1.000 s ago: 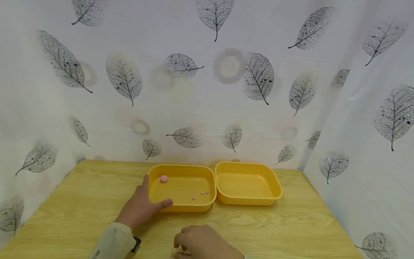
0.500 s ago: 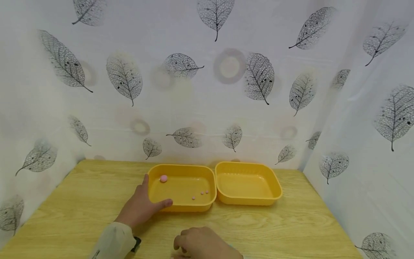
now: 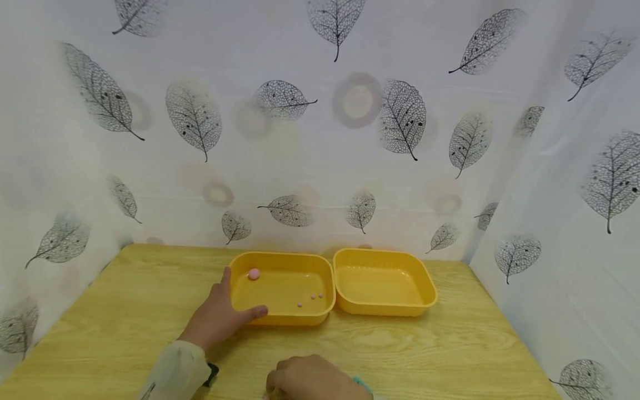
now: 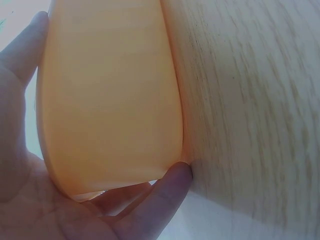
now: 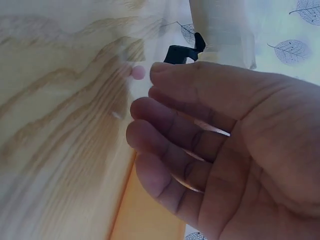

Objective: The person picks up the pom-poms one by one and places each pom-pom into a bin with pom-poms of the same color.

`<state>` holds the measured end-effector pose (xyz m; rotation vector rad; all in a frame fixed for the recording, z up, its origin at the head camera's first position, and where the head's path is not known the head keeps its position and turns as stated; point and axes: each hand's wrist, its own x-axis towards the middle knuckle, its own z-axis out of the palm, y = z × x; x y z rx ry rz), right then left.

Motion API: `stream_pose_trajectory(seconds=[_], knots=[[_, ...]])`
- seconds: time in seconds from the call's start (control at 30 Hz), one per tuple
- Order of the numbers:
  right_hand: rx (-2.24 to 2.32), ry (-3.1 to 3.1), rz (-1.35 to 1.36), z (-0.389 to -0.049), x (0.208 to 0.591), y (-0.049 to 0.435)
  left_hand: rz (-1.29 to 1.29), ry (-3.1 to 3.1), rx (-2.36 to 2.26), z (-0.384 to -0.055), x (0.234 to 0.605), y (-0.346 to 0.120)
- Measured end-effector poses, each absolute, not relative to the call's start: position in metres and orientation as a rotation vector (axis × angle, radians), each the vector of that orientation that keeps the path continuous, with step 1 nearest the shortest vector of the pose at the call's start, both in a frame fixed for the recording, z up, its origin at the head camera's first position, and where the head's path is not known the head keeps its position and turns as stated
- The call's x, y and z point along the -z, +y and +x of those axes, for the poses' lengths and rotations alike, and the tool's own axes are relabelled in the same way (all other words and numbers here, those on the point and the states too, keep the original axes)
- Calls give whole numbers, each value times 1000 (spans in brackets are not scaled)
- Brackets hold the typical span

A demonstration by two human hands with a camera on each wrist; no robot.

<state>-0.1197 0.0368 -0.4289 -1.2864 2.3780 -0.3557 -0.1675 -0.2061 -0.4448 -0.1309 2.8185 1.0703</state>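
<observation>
While the table bears a left yellow tray beside a right yellow tray, your left hand grips the former's outer end. Your right hand bends loosely, released. A pink lump sits in the left tray, a pink ball just beside your right thumb, three beads in that tray.

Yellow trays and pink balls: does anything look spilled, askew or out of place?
A pink ball appears to lie on the wooden tabletop beside the right hand, in the right wrist view; the other pink balls sit inside the left tray. It looks strayed; nothing else stands out.
</observation>
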Motion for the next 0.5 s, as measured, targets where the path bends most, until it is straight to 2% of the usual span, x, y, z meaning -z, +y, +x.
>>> stream_pose_trajectory(seconds=[0.5], knots=[[295, 2315, -1371, -119, 438, 34, -133, 2815, -1073, -167, 443, -206]])
